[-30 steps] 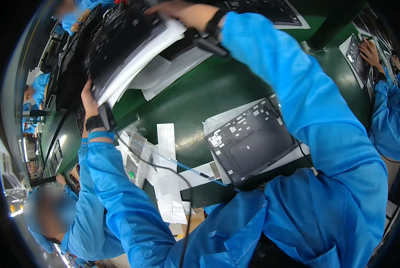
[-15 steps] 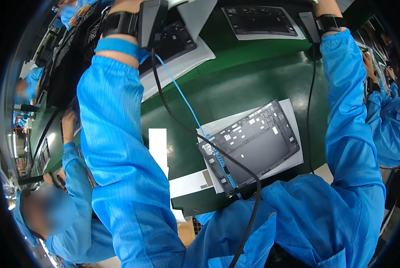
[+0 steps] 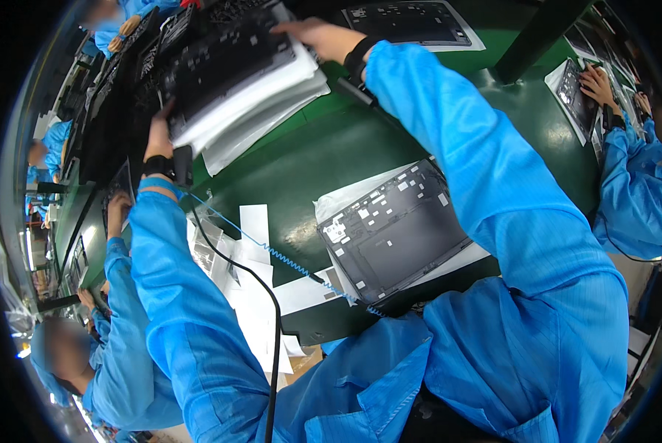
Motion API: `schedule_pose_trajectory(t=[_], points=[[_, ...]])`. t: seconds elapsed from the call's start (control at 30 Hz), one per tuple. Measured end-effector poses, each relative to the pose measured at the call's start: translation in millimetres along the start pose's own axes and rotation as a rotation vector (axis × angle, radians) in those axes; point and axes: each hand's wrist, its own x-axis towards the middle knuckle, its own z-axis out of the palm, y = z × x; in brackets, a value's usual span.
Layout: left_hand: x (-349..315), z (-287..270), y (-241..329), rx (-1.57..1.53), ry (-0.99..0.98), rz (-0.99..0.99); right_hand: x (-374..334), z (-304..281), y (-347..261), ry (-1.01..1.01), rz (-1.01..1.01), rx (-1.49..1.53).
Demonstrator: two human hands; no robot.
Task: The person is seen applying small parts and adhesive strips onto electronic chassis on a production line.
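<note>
At the far left of the green table, a black tablet back cover [image 3: 224, 70] is between my two hands, with white foam sheets [image 3: 272, 81] beneath it. My left hand [image 3: 159, 139] grips its near left corner, thumb up along the edge. Over the far right corner, the fingers of my right hand [image 3: 312, 35] are closed on the edge; the picture is slightly blurred there. Another black back cover [image 3: 401, 240], dotted with small white pads, lies tilted on a white sheet close to my body. From my left wrist runs a blue coiled cord [image 3: 294, 263].
A third cover [image 3: 412, 22] rests on a white sheet at the far edge. White papers [image 3: 254, 225] lie left of the near cover. A black cable [image 3: 261, 273] hangs by my left arm. A dark post [image 3: 541, 40] stands far right. Co-workers sit on both sides.
My right arm has swung from the far right across to the far left. My hands, earlier beyond the top edge, now show on a cover. The coiled cord has shifted left off the near cover.
</note>
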Motion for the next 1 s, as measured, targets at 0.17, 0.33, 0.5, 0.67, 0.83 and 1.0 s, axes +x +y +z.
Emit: schedule_pose_trajectory(t=[0.17, 0.33, 0.5, 0.67, 0.83, 1.0], points=[[12.9, -46.1, -55.3, 0.385, 0.095, -0.179, -8.6, 47.4, 24.8, 0.028, 0.171, -0.082], [36.9, -44.4, -65.3, 0.628, 0.153, -0.157, 3.3, 57.8, 22.4, 0.151, 0.114, -0.351], [40.0, -50.4, -77.5, 0.526, 0.208, -0.200, -14.9, 63.1, 4.1, 0.176, 0.058, -0.930], [18.1, -29.0, -48.5, 1.316, 0.624, 0.342, -32.7, 5.4, -16.2, 0.462, -0.350, -1.144], [-48.9, 150.7, 43.9, 0.687, -0.018, 0.591, -94.6, -173.0, -34.2, 0.843, -0.114, -1.362], [13.7, 305.6, -8.0, 0.805, -0.256, 0.151, -106.9, -250.5, -0.2, 0.481, 0.321, -1.425]])
